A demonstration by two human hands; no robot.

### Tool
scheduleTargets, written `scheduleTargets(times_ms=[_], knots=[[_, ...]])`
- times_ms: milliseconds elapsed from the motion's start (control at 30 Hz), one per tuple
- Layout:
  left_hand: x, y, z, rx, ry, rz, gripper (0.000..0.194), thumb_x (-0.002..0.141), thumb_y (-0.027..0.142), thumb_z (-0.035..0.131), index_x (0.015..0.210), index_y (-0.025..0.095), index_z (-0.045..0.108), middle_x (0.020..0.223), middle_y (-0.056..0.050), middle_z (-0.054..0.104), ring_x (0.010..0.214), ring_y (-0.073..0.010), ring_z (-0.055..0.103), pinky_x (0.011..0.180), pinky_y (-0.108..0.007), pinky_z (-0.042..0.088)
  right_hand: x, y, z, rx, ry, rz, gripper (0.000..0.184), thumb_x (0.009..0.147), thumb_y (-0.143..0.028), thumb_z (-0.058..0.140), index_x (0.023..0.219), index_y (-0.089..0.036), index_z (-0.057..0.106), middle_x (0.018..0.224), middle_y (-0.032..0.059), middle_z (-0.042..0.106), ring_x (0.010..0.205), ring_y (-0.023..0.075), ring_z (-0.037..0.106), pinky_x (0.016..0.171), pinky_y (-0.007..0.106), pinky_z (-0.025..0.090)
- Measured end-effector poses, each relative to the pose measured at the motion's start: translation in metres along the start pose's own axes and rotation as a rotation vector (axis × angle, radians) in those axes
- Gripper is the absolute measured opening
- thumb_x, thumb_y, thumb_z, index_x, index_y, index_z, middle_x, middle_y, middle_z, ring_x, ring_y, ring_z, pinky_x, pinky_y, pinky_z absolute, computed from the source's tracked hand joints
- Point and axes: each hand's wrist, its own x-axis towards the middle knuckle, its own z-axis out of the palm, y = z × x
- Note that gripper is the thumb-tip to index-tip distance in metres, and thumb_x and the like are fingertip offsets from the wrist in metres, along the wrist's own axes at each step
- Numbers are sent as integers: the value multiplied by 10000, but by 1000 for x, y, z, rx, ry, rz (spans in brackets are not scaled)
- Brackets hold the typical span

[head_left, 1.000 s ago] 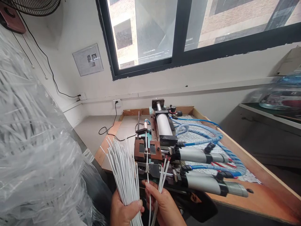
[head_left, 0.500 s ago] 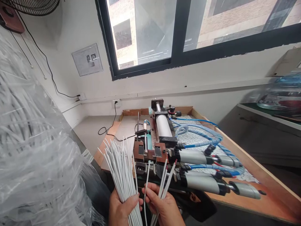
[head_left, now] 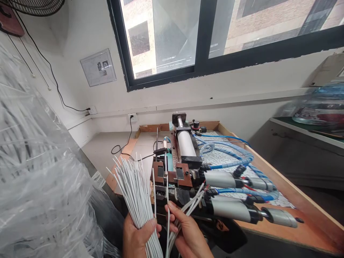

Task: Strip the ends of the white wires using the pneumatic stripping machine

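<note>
A thick bundle of white cables (head_left: 135, 193) is wrapped in my left hand (head_left: 139, 234), its cut ends fanned upward. My right hand (head_left: 186, 227) pinches a single white cable (head_left: 168, 200) between thumb and forefinger. That cable's upper end reaches in between the brown jaw blocks (head_left: 183, 174) of a pneumatic machine (head_left: 186, 143). Several more white cables (head_left: 195, 202) are tucked in the same hand and lean to the right, their tips near the machine's front cylinders. The lower ends of all the cables run out of the frame.
Grey cylinders (head_left: 228, 209) and blue air hoses (head_left: 233, 154) extend to the right inside a wooden-edged tray (head_left: 303, 222) covered with short white offcuts (head_left: 225, 161). Plastic-wrapped cables (head_left: 45, 179) rise close on the left. A black power cord (head_left: 125, 147) lies on the table behind.
My right hand has pushed the single cable up and forward between the machine's jaw blocks. The other cables in that hand have tilted further right. My left hand stays nearly in place.
</note>
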Motion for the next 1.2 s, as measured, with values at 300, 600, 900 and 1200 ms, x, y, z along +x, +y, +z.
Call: scheduleTargets(times_ms=[300, 600, 900, 1200], knots=[[-3, -3, 0, 123, -49, -10, 339, 410, 297, 724, 691, 152, 601, 406, 6, 613, 392, -169, 545, 401, -268, 416, -17, 5, 5, -242, -109, -56, 276, 549, -386, 717, 603, -132, 623, 417, -47, 451, 387, 80, 419, 404, 215, 351], [1, -9, -9, 93, -101, 27, 240, 435, 259, 726, 602, 132, 611, 480, -27, 640, 465, -176, 573, 506, -295, 449, -14, 11, -11, -350, -27, -229, 277, 572, -384, 699, 572, -118, 624, 446, -20, 499, 385, 50, 343, 368, 173, 187], [-2, -9, -11, 31, -67, -40, 298, 427, 216, 729, 685, 138, 602, 473, 12, 624, 435, -161, 563, 463, -279, 434, -13, 4, -5, -313, 80, -160, 268, 561, -364, 707, 610, -115, 621, 480, -38, 476, 416, 53, 349, 402, 177, 244], [-3, -4, -13, 94, -237, 17, 334, 438, 167, 694, 760, 121, 620, 511, -32, 667, 477, -184, 568, 480, -290, 420, -17, 10, -1, -358, -217, -89, 288, 572, -384, 700, 617, -112, 618, 422, -68, 375, 405, 57, 315, 426, 205, 257]])
